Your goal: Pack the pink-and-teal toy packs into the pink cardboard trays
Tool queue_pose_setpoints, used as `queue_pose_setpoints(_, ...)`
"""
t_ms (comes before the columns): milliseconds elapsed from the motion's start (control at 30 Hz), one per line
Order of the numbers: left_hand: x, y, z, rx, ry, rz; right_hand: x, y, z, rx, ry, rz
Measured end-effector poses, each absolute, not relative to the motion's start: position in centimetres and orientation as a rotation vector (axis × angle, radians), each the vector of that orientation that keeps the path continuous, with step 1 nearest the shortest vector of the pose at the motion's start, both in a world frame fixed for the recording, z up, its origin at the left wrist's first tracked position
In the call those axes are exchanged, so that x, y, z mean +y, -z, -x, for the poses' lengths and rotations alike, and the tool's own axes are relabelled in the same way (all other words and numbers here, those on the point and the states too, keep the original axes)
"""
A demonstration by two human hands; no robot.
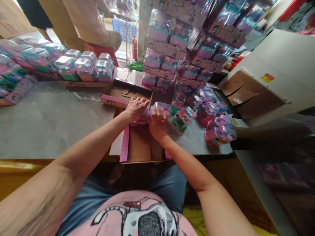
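Observation:
Both of my hands are above an open pink-edged cardboard display tray (140, 142) at the table's front edge. My right hand (157, 126) grips a clear-lidded plastic toy case (163, 106) from above, fingers bent over its lid. Beside it, my left hand (136, 109) is closed over another small case with a purple base (139, 123), mostly hidden under the palm. The cases sit at the far end of the tray. Just beyond my left hand lies a second open cardboard tray (115, 100).
Loose toy cases (184, 117) lie to the right. Filled trays are stacked at the back (159, 49), with more rows of cases (85, 67) at the back left. A large pale machine (275, 72) stands at right. Another person's leg (83, 26) shows behind the table.

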State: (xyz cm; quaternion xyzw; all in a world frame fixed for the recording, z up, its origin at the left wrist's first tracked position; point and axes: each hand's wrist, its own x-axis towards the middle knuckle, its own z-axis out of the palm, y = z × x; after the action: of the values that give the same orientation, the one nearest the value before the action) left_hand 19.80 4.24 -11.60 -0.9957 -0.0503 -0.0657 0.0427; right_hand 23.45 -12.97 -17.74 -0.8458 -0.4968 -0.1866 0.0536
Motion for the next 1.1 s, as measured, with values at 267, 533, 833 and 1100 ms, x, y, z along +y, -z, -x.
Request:
queue_pose_setpoints(267,3.8,11.0,-19.6,-0.182,0.132,3.044,-14.0,20.5,-23.4,-1.785,0.261,2.543)
queue_pose_setpoints(533,3.5,11.3,-19.4,-0.273,0.222,3.087,-12.9,21.8,-22.8,-1.757,0.188,2.604)
queue_pose_setpoints(833,5.3,14.0,-16.6,-0.305,0.925,3.213,-12.6,12.7,-22.5,-1.579,0.400,2.498)
queue_pose_setpoints(1100,4.0,20.7,-9.8,-1.319,0.110,3.289,-6.6,12.4,-22.7,-1.609,0.395,2.406)
